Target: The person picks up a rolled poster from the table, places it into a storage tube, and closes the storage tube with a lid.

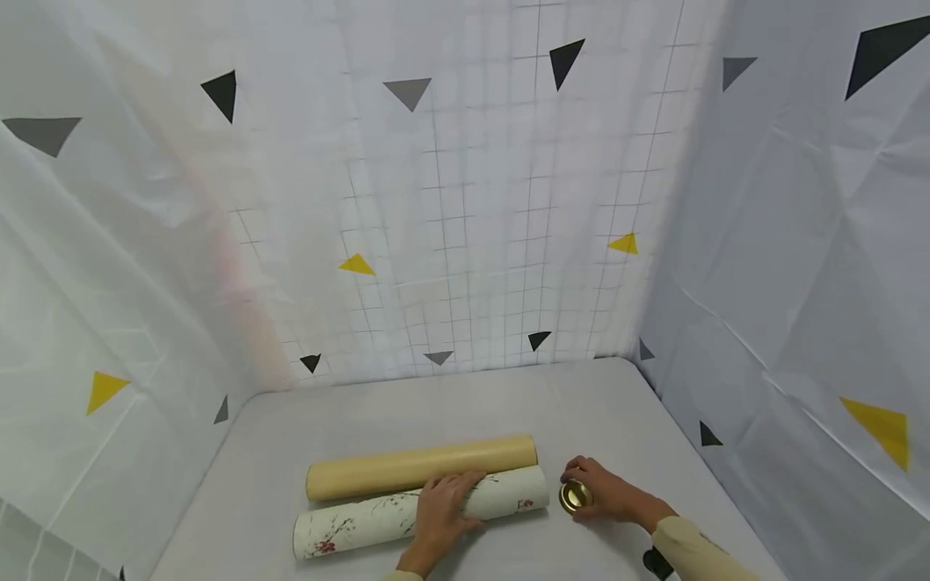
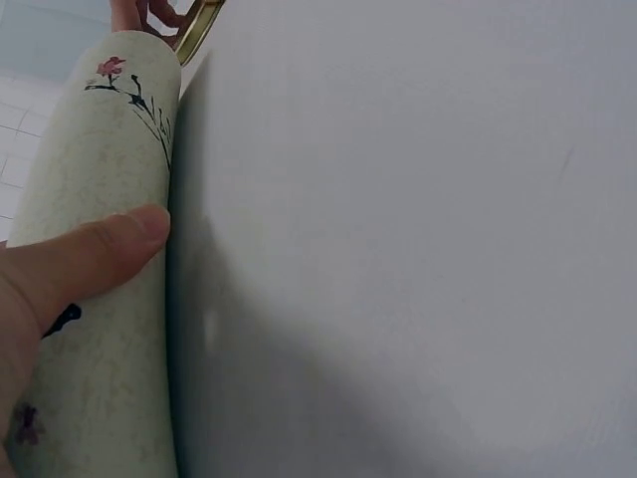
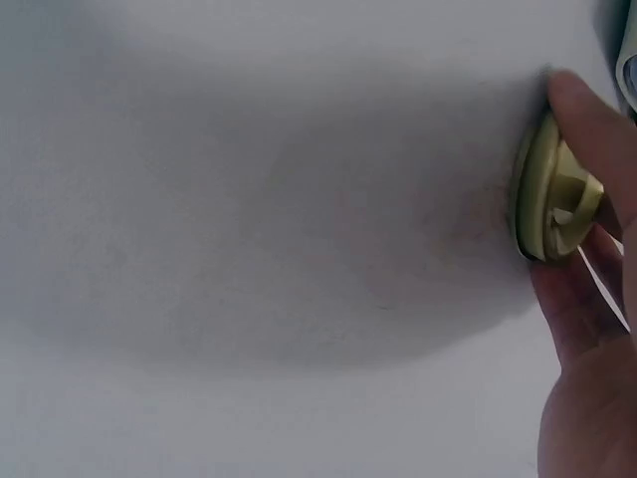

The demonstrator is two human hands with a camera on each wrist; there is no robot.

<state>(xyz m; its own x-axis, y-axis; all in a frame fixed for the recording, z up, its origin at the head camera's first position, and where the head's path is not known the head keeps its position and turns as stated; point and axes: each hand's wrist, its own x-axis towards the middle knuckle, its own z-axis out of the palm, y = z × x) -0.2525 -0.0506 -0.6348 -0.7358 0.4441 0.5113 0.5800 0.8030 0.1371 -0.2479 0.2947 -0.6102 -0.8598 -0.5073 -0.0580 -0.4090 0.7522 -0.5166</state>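
Note:
A white roll with a floral print [image 1: 501,495] lies slightly slanted on the table. My left hand [image 1: 442,510] grips it near its middle, fingers over the top and thumb [image 2: 105,251] along the near side. Right of the roll's end, my right hand [image 1: 609,492] holds a shiny round gold lid-like piece [image 1: 576,495] between thumb and fingers. In the right wrist view, this gold piece [image 3: 545,194] stands on edge, with a raised inner part; its exact kind is unclear. Just behind the floral roll lies a plain yellow roll [image 1: 407,473], partly hidden by my left fingers.
The table [image 1: 349,415] has a pale cover. White sheets with black, grey and yellow triangles hang around it: a back sheet [image 1: 479,298] with grid lines showing, a left sheet [image 1: 145,282] and a right sheet [image 1: 785,266]. A dark strap piece [image 1: 657,563] sits by the right sleeve.

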